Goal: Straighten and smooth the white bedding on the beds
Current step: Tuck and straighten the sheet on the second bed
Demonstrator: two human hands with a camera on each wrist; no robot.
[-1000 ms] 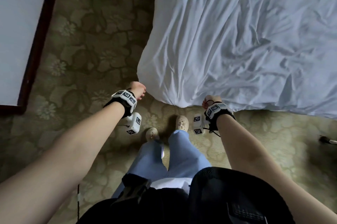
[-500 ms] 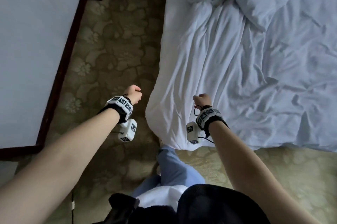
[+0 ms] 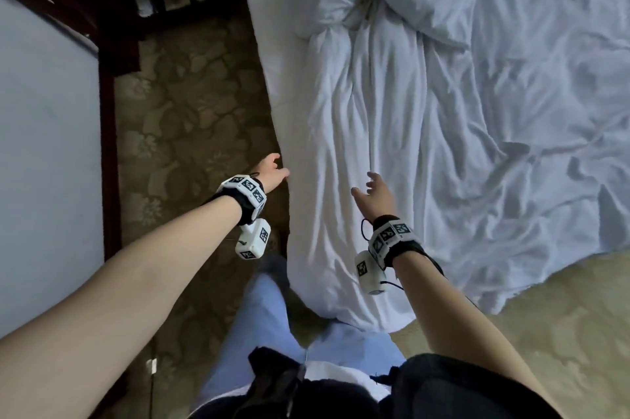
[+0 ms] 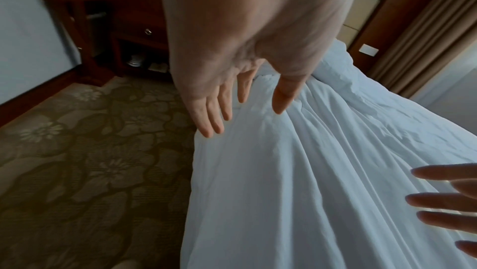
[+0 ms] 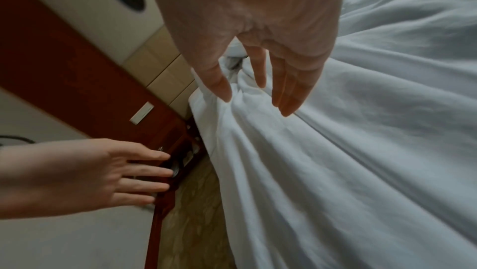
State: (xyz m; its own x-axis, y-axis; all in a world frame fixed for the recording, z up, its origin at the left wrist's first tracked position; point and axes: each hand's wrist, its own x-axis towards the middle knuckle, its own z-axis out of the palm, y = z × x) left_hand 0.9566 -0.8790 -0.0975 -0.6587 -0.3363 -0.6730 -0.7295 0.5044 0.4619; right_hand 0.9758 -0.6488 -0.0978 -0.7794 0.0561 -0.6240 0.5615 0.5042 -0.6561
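Hovering with nothing pinched, both hands were spread flat: my left hand [image 3: 271, 169] sat at the hanging side edge of the white duvet [image 3: 443, 152], my right hand [image 3: 375, 192] just above its ridged folds. Past the fingers, the cloth bunched into a twisted knot [image 3: 344, 26] near the head end. My guess was that pressing flat from there would only shove creases into that knot, or drag the edge toward the carpet [image 3: 191, 118]. Couldn't tell whether the palms actually touched fabric, and the far side was cut off.
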